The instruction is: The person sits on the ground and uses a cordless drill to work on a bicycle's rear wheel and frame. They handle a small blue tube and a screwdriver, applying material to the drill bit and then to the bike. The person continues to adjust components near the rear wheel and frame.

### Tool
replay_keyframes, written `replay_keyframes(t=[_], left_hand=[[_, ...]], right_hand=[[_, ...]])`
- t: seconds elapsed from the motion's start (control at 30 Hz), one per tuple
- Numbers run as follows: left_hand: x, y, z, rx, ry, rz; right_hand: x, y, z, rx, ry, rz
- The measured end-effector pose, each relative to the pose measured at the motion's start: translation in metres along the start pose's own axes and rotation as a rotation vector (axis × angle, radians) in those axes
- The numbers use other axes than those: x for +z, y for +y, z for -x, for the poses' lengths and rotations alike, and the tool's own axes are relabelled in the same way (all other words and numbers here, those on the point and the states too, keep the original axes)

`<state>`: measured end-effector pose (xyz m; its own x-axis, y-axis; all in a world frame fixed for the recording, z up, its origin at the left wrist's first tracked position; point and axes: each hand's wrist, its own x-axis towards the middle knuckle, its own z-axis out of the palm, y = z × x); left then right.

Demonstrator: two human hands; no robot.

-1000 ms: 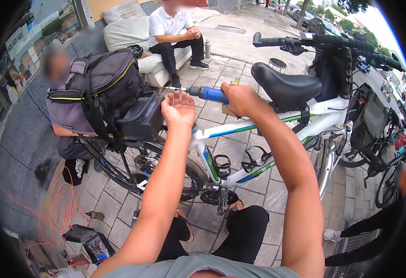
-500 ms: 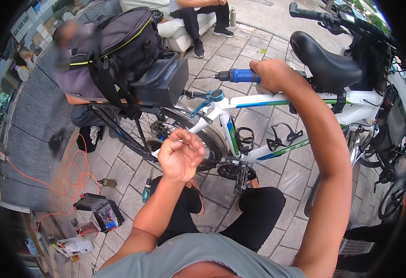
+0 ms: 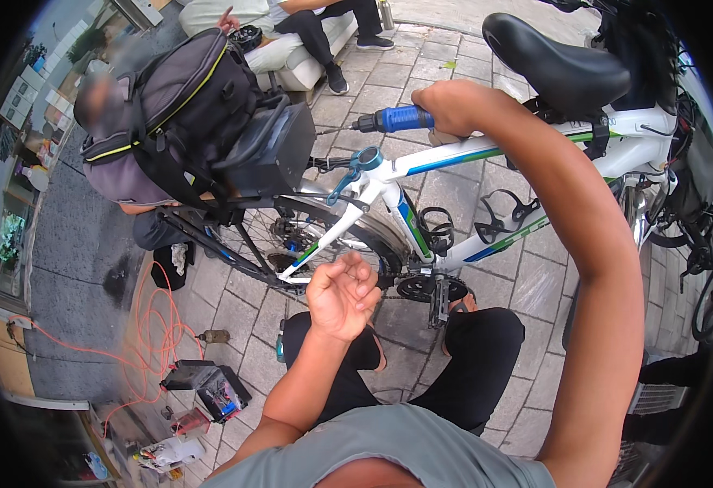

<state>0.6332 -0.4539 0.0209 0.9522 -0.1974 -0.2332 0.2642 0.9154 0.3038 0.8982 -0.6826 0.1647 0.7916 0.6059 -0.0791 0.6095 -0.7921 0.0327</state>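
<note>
My right hand [image 3: 456, 109] is wrapped round a blue and black cylindrical hand tool [image 3: 405, 119], held level above a bicycle's top tube. The tool's thin bit points left, near a black box. My left hand [image 3: 342, 299] is raised palm up, its fingers half curled and apart, with nothing visible in it. It hovers beside the rear wheel of the white, blue and green bicycle [image 3: 442, 163], touching nothing. A teal clamp [image 3: 366, 159] with a lever sits at the top of the seat tube, below the tool's tip.
A large black-grey bag [image 3: 194, 106] and the box [image 3: 279, 146] sit over the rear wheel. A black saddle [image 3: 556, 61] stands at upper right. Left on the paving are an open toolbox [image 3: 210, 389] and an orange cord [image 3: 157, 358]. A person [image 3: 316, 37] sits at the back.
The whole view has shifted a little. Both hands keep much the same pose, the right still gripping the tool. A hand has come into view behind the bag.
</note>
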Motion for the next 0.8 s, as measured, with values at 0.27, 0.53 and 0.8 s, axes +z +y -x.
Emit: replay_keyframes(t=[0.27,0.53,0.8], left_hand=[[-0.003,-0.007,-0.001,-0.033,0.04,-0.003],[-0.012,-0.01,0.001,-0.069,0.051,0.005],[-0.008,-0.021,-0.002,-0.098,0.057,0.015]], right_hand=[[0.006,0.001,-0.005,-0.001,0.015,0.012],[0.007,0.003,-0.005,-0.005,0.016,-0.006],[-0.002,-0.004,-0.013,0.03,-0.237,-0.06]])
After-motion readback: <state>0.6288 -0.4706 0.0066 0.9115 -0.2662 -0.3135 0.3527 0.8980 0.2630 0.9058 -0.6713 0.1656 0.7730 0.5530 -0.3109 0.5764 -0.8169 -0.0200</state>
